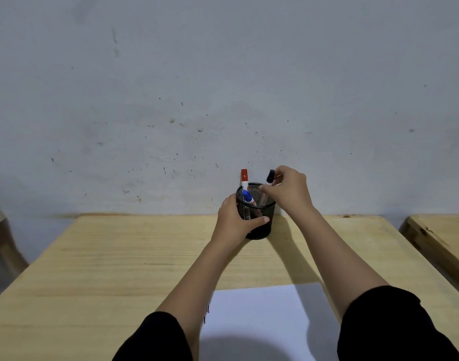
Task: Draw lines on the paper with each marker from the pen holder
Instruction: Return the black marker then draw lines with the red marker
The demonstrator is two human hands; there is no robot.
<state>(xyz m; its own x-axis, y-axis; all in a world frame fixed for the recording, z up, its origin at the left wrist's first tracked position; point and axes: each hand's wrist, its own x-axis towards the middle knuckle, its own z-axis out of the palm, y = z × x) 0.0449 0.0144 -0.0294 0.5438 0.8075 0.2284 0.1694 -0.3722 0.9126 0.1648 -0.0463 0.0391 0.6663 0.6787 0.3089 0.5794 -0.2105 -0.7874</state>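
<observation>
1. Pen holder (258, 217), black mesh: far edge of table (119, 256), gripped by left hand (235, 221).
2. Right hand (288, 190): pinching black marker (269, 178) in holder.
3. Paper (262, 321): near edge.

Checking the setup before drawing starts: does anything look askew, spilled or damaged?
Nothing stands out. The pen holder stands upright, steadied by the left hand; the right hand grips the black marker. Red marker and blue marker lean inside. The paper lies flat, with small dark marks at its left edge.
</observation>
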